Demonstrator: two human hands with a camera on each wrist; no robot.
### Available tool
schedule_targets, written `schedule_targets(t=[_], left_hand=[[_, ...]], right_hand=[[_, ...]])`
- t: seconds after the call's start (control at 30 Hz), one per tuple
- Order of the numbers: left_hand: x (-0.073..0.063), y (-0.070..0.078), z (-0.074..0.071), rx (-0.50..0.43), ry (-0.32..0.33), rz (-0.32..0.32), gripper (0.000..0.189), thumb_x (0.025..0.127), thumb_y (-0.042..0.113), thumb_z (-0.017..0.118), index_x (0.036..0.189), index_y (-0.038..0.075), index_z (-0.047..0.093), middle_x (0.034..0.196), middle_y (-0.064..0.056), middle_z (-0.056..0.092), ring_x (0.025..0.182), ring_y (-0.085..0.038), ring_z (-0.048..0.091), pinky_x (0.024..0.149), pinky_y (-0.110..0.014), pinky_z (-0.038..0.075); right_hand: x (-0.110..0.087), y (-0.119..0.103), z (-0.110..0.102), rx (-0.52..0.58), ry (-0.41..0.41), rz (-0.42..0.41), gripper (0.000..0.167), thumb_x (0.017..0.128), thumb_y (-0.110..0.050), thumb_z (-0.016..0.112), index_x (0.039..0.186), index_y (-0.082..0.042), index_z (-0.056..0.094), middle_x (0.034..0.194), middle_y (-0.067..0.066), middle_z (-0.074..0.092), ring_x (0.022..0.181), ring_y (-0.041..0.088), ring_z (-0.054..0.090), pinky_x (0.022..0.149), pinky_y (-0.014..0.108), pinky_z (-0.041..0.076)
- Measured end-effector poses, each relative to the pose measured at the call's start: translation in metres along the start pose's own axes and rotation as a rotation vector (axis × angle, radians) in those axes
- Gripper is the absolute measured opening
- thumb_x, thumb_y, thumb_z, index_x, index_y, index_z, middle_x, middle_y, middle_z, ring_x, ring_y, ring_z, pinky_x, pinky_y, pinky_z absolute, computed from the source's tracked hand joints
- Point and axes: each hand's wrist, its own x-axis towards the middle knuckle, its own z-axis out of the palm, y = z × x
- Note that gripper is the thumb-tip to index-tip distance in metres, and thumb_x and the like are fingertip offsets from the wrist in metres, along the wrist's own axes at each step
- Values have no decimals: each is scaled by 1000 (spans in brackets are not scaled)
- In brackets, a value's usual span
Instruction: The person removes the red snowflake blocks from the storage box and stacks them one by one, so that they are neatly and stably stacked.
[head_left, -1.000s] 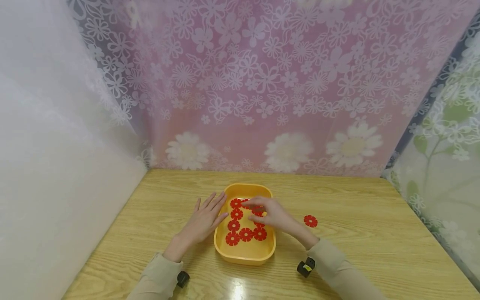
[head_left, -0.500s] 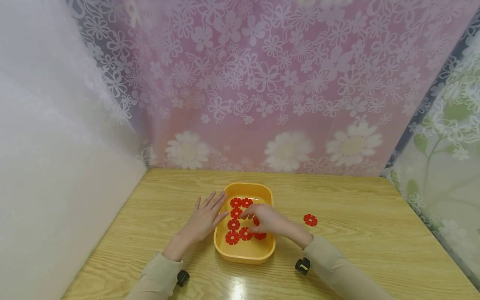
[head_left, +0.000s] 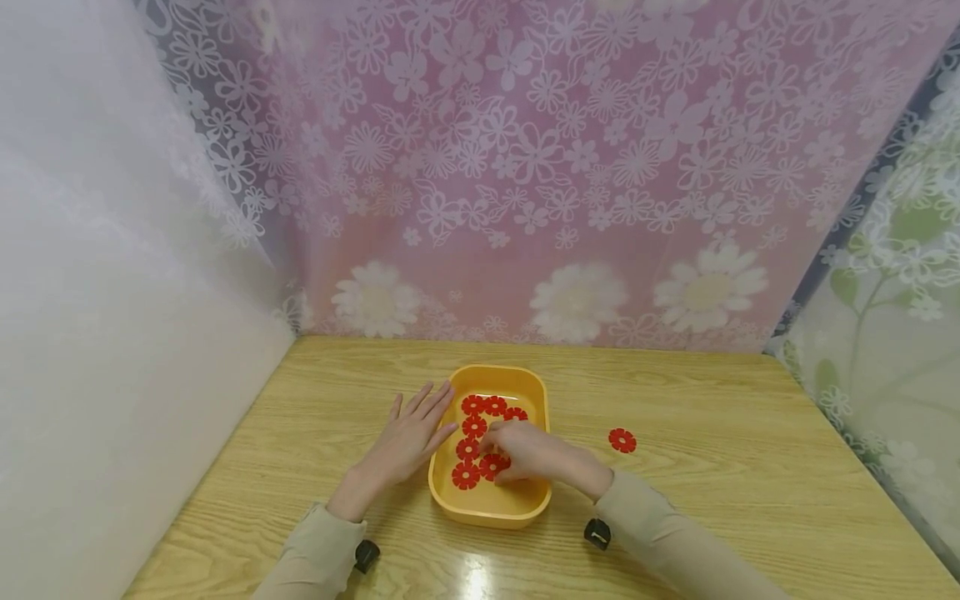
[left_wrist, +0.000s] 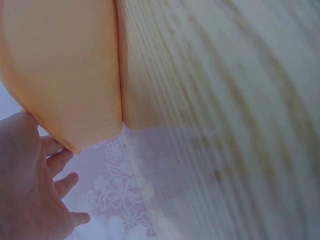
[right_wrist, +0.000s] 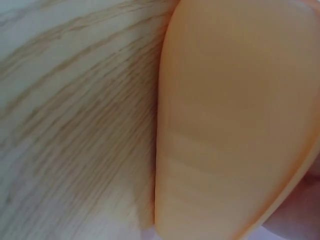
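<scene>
A yellow tray (head_left: 487,518) stands on the table, with several red notched flower-shaped discs (head_left: 466,476) lying flat inside it. My left hand (head_left: 405,442) rests against the tray's left side, fingers extended and thumb over the rim; in the left wrist view its fingertips touch the rim. Inside the tray my right hand (head_left: 532,454) is bent over the discs. Its thumb and fingers stand apart, around one flat disc (head_left: 493,467) near the front. The discs under the palm are hidden. In the right wrist view only a bit of that hand (right_wrist: 300,210) shows past the tray wall.
One more red disc (head_left: 622,441) lies on the wooden table (head_left: 712,467) to the right of the tray. Flower-patterned curtains (head_left: 525,167) hang behind and at the right, and a pale wall (head_left: 135,292) stands at the left.
My right hand has come from the tray's far part towards its front, bringing the far discs into view and covering discs at the right front. The left hand has stayed in place.
</scene>
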Motion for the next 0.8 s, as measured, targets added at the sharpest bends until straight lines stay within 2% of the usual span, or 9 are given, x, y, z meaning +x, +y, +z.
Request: schedule_targets(t=[0.27, 0.43, 0.63, 0.8], left_hand=[[0, 1, -2, -13, -2, 3, 60, 108, 39, 46, 159, 9, 35, 165, -5, 30, 154, -34, 22, 117, -70, 15], [0, 1, -3, -14, -1, 2, 61, 108, 40, 45, 159, 9, 35, 165, -5, 31, 153, -35, 23, 117, -70, 15], [0, 3, -4, -21, -7, -4, 61, 108, 41, 45, 159, 9, 34, 165, -5, 30, 153, -35, 23, 118, -70, 13], [0, 3, -4, -29, -9, -4, 60, 108, 40, 46, 159, 9, 35, 165, -6, 31, 153, -35, 23, 117, -70, 13]], right_hand=[[0, -2, 1, -43, 3, -9, 36, 78, -17, 90, 109, -6, 76, 103, 2, 67, 88, 11, 62, 82, 26, 53], [-1, -2, 0, -46, 8, -12, 34, 79, -17, 89, 108, -6, 76, 100, 0, 64, 83, 8, 56, 78, 23, 50], [-3, -2, -3, 17, 54, -4, 32, 79, -14, 88, 107, -5, 75, 97, 1, 57, 76, 8, 46, 69, 21, 45], [-5, -2, -9, 64, 105, 18, 34, 80, -13, 86, 110, -4, 73, 105, 4, 60, 81, 13, 52, 73, 25, 50]])
